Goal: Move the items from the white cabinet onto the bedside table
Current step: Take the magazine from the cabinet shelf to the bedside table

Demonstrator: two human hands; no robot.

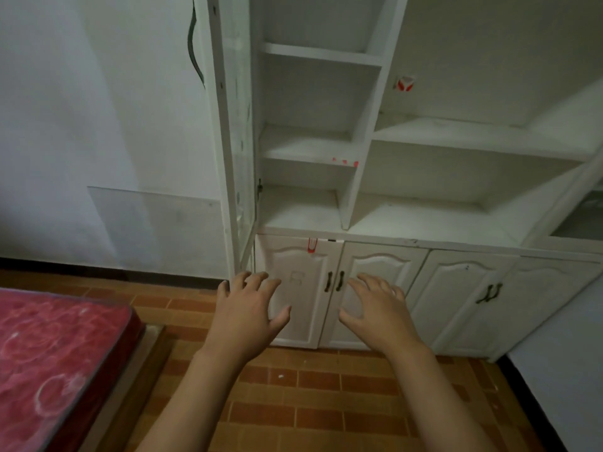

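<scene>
Nearest, two bare forearms reach forward over the orange-brown tiled floor (319,396). The left hand (244,316) and the right hand (375,313) are both spread, fingers loose and apart, each grip wide and holding nothing, in front of the lower doors (293,305) of the white cabinet (365,236). Between the hands sit two dark door handles (334,281). A bed with a red patterned cover (55,360) lies at the left. A red clip (312,245) hangs at the top of the left door. Farther up, the open shelves (306,145) show only red marks on one edge, and a red-and-white sticker (404,83), its writing unreadable. The upper door (231,132) stands open.
</scene>
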